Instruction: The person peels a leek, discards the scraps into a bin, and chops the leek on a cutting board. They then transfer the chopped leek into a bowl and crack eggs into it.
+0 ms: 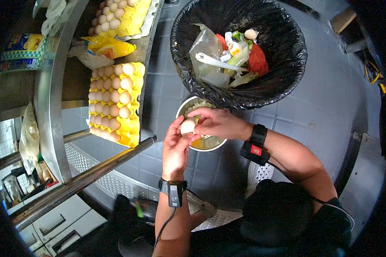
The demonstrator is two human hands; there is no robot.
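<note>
Now, from the head view, the egg [187, 127] sits straight over the left part of the bowl [181, 110], caught between the two hands with no gap on either side. The left hand [176, 149] comes up from the near side of the bowl; its grip is closed round the egg's lower and left side, with thumb and fingers curled against the shell. The right hand [218, 124] reaches in across the bowl from the right; its grip is nearly closed too, and its fingertips [196, 128] press on the egg's right and upper side. So the egg lies left of the right grip and just above the left one, and both hands touch it, neither nearer than the other. Only a pale rounded patch of shell shows between the fingers, too little to tell which way the long axis runs.

Under the hands the bowl holds yellowish liquid at its near edge and pale bits at its far edge. Beyond the bowl, touching or almost touching its far rim, stands a bin [283, 30] lined with a black bag and holding scraps. Well to the left of the bowl, a yellow tray of eggs [131, 128] rests on a metal shelf.
</note>
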